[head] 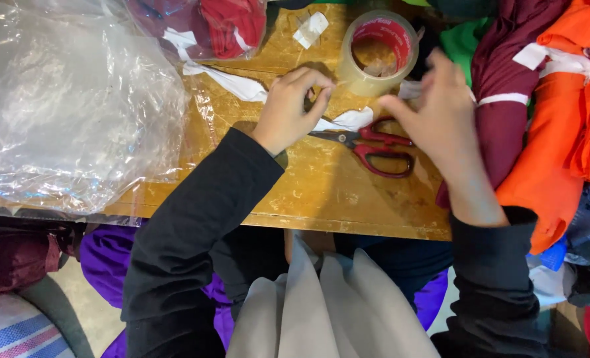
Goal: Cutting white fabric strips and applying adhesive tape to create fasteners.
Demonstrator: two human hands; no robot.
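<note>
While the left hand (294, 106) pinches its fingertips together beside the roll of tape (376, 52) at top centre, the right hand (437, 113) hovers blurred with fingers spread, gripping nothing visible. Red-handled scissors (373, 147) lie on the wooden table (321, 192) between both hands, clothes (547, 119) piled right.

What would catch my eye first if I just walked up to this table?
Probably the bright heap of orange and maroon clothes at the right edge. Mid-table, the left hand and right hand work beside a roll of clear tape, with red-handled scissors just below. Crinkled clear plastic bags cover the left side.
</note>
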